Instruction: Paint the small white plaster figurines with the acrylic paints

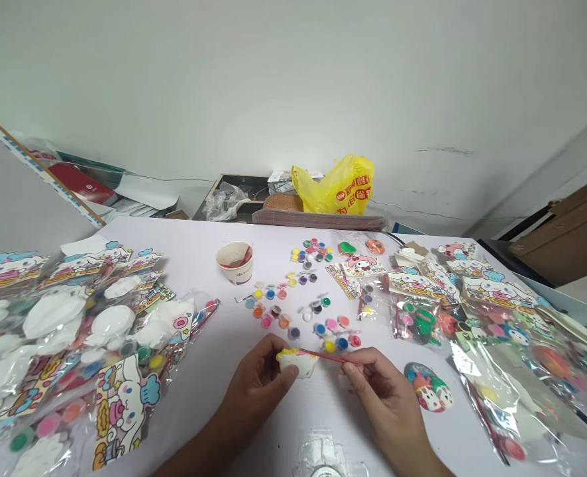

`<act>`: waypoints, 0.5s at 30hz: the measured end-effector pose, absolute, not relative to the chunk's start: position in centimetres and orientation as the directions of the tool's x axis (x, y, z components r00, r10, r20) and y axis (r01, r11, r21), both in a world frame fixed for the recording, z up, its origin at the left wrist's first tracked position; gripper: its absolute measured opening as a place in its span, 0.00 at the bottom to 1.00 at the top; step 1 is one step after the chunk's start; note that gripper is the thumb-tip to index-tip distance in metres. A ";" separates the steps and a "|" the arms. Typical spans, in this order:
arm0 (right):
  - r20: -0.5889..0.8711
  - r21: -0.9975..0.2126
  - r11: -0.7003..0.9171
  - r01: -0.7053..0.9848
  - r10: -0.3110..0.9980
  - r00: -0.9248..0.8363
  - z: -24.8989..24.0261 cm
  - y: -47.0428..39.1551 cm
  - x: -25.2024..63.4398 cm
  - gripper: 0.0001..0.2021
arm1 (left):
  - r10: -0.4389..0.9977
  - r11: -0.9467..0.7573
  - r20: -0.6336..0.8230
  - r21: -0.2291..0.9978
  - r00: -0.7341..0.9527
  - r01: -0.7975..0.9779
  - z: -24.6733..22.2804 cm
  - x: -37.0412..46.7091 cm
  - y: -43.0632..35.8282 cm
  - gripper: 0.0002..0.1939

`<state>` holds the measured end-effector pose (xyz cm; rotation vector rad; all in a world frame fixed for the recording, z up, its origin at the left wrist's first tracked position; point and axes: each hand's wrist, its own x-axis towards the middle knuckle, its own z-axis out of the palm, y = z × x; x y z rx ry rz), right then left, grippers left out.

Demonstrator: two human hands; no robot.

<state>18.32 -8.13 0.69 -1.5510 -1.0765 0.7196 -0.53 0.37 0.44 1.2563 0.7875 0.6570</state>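
Observation:
A small white plaster figure (297, 366) with yellow paint along its upper edge and a touch of pink is pinched in my left hand (260, 379), above the table. My right hand (385, 391) grips a thin red paintbrush (329, 358), its tip touching the top of the figure. Just beyond my hands lie small paint pots (342, 343) in joined strips, several with lids up, in blue, yellow, red and pink. To the right of my right hand rests a painted round piece (428, 387) in blue, red, green and white.
A paper cup (235, 262) with a red brush inside stands behind the paints. Bagged white plaster figures (55, 311) cover the left side; more bagged kits (502, 311) lie at right. A yellow plastic bag (340, 185) sits beyond the table's far edge.

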 end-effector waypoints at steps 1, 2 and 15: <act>0.081 -0.965 -0.032 0.260 0.907 0.414 0.6 -8.1 18.4 0.15 | 0.801 0.198 -0.157 0.980 0.578 -0.008 0.5 -0.5 0.4 0.16; 0.077 -0.966 -0.036 0.257 0.906 0.416 0.5 -8.1 18.4 0.15 | 0.801 0.198 -0.157 0.980 0.578 -0.008 0.5 -0.5 0.4 0.16; 0.151 -0.953 0.031 0.302 0.910 0.386 0.3 -8.6 19.8 0.09 | 0.828 0.185 -0.136 0.982 0.544 -0.036 0.3 -0.3 0.3 0.14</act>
